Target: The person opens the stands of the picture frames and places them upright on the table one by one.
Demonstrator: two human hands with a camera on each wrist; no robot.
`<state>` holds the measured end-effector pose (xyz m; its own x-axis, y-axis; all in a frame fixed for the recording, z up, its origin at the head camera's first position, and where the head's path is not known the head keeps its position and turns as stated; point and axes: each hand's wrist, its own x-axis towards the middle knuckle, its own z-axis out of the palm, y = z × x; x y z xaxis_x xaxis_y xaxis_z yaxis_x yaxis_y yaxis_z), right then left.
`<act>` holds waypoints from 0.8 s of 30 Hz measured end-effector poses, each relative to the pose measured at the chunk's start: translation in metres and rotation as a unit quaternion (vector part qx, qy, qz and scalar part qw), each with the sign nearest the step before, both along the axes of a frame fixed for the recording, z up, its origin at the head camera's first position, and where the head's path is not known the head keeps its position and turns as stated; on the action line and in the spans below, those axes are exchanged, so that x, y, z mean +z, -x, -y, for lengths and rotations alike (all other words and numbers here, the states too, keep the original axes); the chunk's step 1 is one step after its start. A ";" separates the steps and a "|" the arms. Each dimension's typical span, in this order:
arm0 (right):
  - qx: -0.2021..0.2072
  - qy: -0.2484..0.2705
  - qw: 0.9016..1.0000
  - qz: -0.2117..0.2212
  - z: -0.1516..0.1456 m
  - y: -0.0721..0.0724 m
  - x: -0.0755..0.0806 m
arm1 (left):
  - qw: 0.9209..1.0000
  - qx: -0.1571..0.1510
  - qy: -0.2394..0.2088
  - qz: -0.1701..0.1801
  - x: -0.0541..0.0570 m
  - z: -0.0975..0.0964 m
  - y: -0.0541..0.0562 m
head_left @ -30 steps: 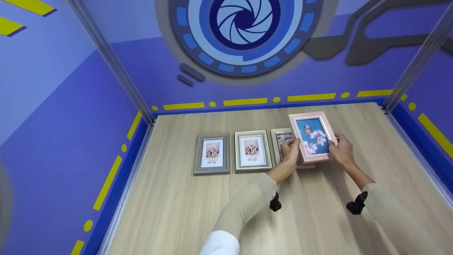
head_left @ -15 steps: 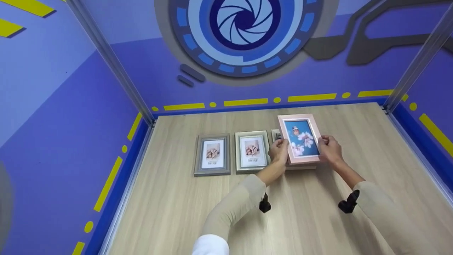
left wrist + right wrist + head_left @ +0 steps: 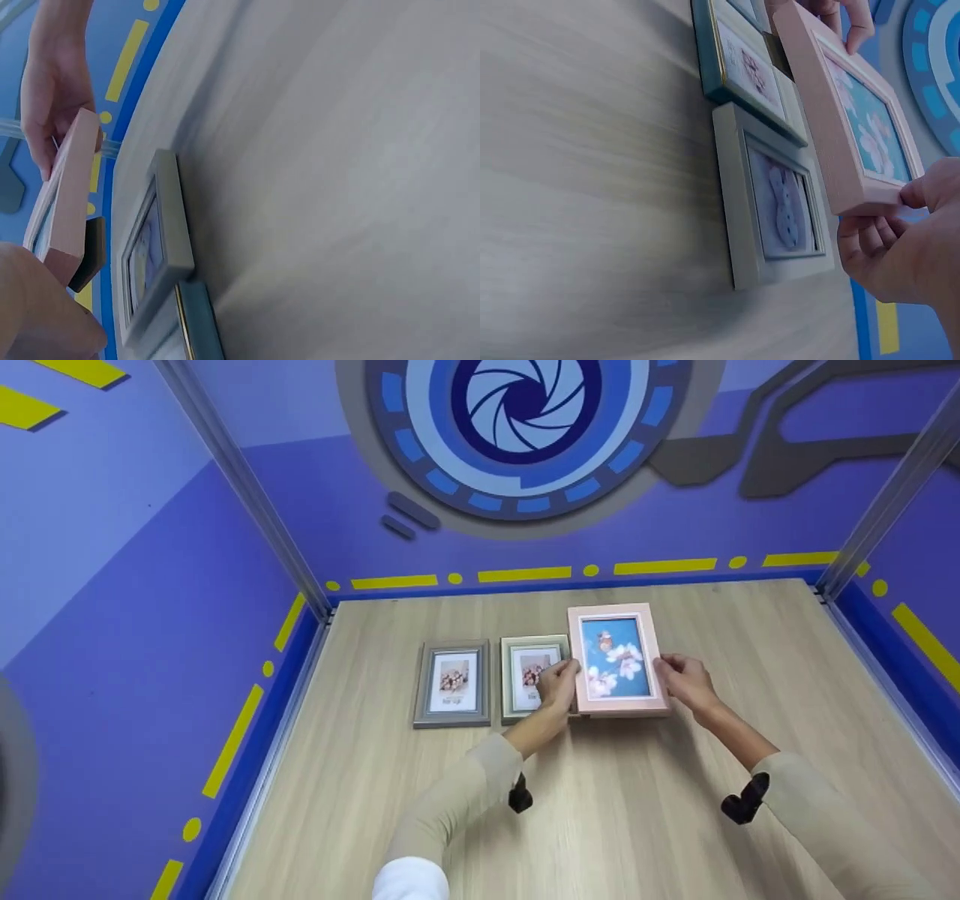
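Note:
A pink picture frame (image 3: 615,660) with a bird and blossoms on blue is held up off the table, facing up toward the head view. My left hand (image 3: 557,686) pinches its left edge, and my right hand (image 3: 688,682) grips the right edge, thumb in front and fingers behind in the right wrist view. Below it, a pale picture frame (image 3: 739,199) with a light spotted figure lies on the table, mostly hidden in the head view. To the left lie a champagne-coloured picture frame (image 3: 521,679), partly covered by my left hand, and a grey picture frame (image 3: 452,682).
The light wooden table (image 3: 360,780) ends at a purple-blue back wall (image 3: 300,495) with yellow markings. Side panels rise at left and right. The grey, champagne and pale frames lie in a row with narrow gaps.
Both hands have carried the pink picture frame leftward, and it has turned more upright in the head view. It now covers the pale frame, and my left hand overlaps the champagne one.

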<state>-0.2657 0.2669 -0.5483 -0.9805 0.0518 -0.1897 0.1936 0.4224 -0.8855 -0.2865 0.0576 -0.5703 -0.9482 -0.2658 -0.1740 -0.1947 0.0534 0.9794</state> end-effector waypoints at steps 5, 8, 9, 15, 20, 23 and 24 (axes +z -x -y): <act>0.024 0.020 0.999 0.006 0.018 0.002 -0.004 | 1.000 0.004 0.029 0.010 -0.003 0.025 0.001; 0.029 0.023 0.999 0.011 0.030 0.004 -0.005 | 1.000 -0.002 0.017 0.017 -0.003 0.040 0.001; 0.031 0.026 0.999 0.012 0.034 0.004 -0.006 | 1.000 -0.004 0.008 0.018 -0.004 0.045 0.000; 0.060 0.045 0.997 0.000 0.054 0.007 -0.008 | 1.000 -0.010 -0.021 0.018 -0.007 0.074 -0.005; 0.070 0.061 0.996 -0.009 0.061 0.006 -0.009 | 0.999 -0.038 -0.028 0.014 -0.004 0.090 -0.008; 0.074 0.067 0.995 -0.012 0.064 0.005 -0.010 | 0.999 -0.045 -0.027 0.008 -0.002 0.096 -0.009; 0.076 0.071 0.995 -0.013 0.064 0.005 -0.011 | 0.998 -0.046 -0.029 0.006 -0.001 0.097 -0.010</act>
